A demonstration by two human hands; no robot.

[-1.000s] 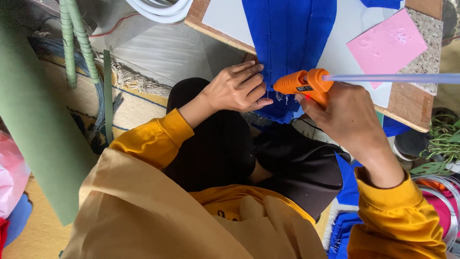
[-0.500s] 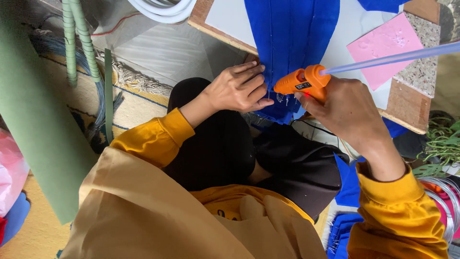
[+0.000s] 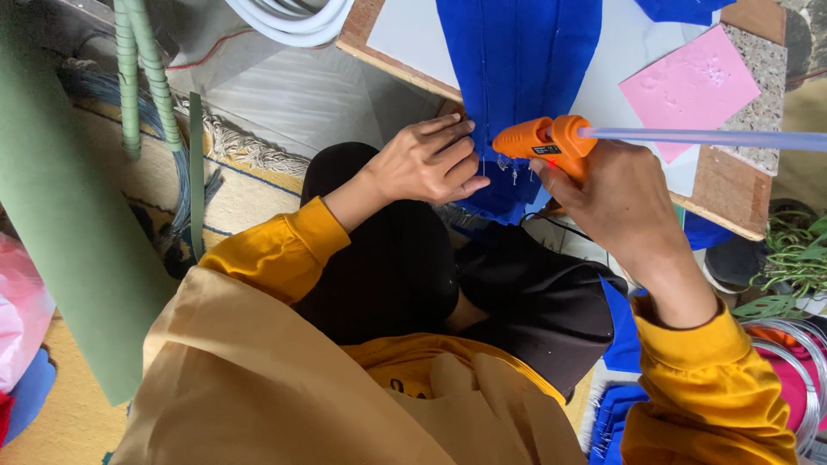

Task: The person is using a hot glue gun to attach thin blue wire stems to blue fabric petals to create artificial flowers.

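Observation:
My right hand (image 3: 616, 200) grips an orange glue gun (image 3: 544, 141) with a clear glue stick (image 3: 702, 138) sticking out to the right. Its nozzle points left at the lower end of a pleated blue fabric piece (image 3: 517, 60) that lies on a white sheet over a wooden board (image 3: 722, 185). My left hand (image 3: 426, 161) presses the blue fabric's lower left edge with the fingers, just beside the nozzle. Thin glue strings hang under the gun.
A pink foam sheet (image 3: 693, 86) lies on the board at right. A green foam roll (image 3: 65, 224) leans at left, beside green-wrapped tubes (image 3: 142, 77) and white tubing (image 3: 289, 21). Blue fabric pieces (image 3: 616, 422) and plants (image 3: 792, 263) are at right.
The view has shifted a little; the glue gun has levelled so its stick points straight right. My left hand stays pressed on the fabric edge.

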